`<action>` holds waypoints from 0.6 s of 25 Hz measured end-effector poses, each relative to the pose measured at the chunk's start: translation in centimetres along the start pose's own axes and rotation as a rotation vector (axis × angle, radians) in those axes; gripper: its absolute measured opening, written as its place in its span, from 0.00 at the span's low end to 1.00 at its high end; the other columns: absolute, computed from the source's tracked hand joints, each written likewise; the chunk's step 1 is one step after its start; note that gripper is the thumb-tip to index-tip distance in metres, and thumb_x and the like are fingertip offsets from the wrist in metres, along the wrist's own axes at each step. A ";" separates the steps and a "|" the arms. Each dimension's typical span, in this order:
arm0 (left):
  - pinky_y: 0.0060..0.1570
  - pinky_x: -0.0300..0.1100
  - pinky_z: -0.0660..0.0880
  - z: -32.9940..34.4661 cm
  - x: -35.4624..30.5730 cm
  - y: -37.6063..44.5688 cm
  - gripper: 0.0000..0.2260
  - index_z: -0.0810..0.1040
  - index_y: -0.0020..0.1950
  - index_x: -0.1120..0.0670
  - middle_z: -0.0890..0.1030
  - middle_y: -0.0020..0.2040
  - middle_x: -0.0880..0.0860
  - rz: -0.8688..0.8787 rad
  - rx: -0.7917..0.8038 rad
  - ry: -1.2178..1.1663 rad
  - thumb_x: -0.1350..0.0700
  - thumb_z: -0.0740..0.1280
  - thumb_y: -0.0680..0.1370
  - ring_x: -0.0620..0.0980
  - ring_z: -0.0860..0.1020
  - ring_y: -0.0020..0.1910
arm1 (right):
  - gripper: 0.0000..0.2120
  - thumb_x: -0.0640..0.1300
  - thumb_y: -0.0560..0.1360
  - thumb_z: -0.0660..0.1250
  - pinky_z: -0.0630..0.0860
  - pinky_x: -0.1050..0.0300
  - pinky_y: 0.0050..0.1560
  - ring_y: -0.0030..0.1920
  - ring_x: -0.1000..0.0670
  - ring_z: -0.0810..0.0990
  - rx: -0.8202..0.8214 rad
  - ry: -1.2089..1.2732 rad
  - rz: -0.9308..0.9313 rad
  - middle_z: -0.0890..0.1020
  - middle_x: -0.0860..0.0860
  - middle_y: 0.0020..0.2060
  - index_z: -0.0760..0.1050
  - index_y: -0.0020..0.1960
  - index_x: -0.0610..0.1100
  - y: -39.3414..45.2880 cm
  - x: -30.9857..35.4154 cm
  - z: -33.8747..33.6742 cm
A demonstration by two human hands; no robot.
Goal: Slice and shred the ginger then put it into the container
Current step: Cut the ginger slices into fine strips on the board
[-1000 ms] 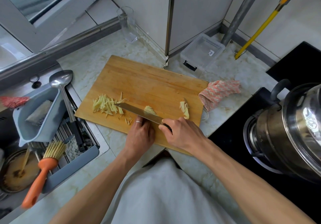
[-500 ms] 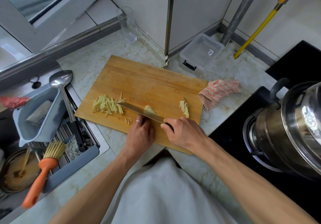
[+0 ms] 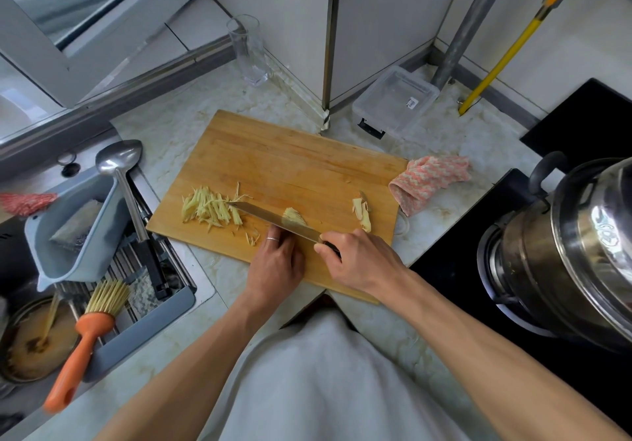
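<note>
a person works at a wooden cutting board on a marble bench, centre of the frame. the right hand grips the dark handle of a knife, fingers curled round it, the blade slanting toward the upper left with its tip at a pile of shredded ginger on the left part of the board. the left hand, a ring on one finger, sits just below the blade with its fingers bent down beside a small piece of ginger at mid-blade; whether the fingertips touch that piece cannot be told. a few ginger scraps lie near the board's right edge. the clear plastic container stands on the bench above the board's right corner, against the wall. a pink cloth lies right of the board. a steel pot fills the right edge. at lower left, an orange-handled brush and a ladle rest over the sink rack.
</note>
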State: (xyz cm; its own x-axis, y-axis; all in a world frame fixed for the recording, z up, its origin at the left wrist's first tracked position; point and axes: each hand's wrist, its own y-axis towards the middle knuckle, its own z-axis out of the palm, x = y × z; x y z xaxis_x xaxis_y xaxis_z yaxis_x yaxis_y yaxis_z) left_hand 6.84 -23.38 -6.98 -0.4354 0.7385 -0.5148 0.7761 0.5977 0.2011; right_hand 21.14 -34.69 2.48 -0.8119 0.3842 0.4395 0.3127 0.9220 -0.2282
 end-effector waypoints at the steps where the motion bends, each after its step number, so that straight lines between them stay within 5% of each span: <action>1: 0.54 0.52 0.79 0.0 0.0 0.0 0.15 0.79 0.53 0.65 0.75 0.56 0.62 0.002 0.003 0.007 0.59 0.57 0.76 0.63 0.77 0.53 | 0.18 0.56 0.83 0.56 0.74 0.51 0.37 0.42 0.38 0.81 0.000 -0.001 0.009 0.83 0.44 0.40 0.78 0.55 0.45 0.0 0.0 0.0; 15: 0.57 0.54 0.77 0.0 -0.3 0.0 0.15 0.79 0.55 0.66 0.75 0.58 0.62 0.001 0.002 0.021 0.60 0.58 0.75 0.64 0.77 0.56 | 0.18 0.57 0.83 0.56 0.77 0.50 0.39 0.43 0.38 0.82 0.006 0.033 0.024 0.83 0.44 0.41 0.78 0.57 0.46 -0.2 -0.5 -0.1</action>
State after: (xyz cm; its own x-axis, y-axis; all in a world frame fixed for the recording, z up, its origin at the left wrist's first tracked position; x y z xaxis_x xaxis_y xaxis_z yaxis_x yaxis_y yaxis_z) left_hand 6.95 -23.64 -6.78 -0.4442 0.7456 -0.4967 0.7775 0.5963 0.1997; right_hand 21.53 -35.04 2.42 -0.7873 0.4074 0.4628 0.3289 0.9124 -0.2436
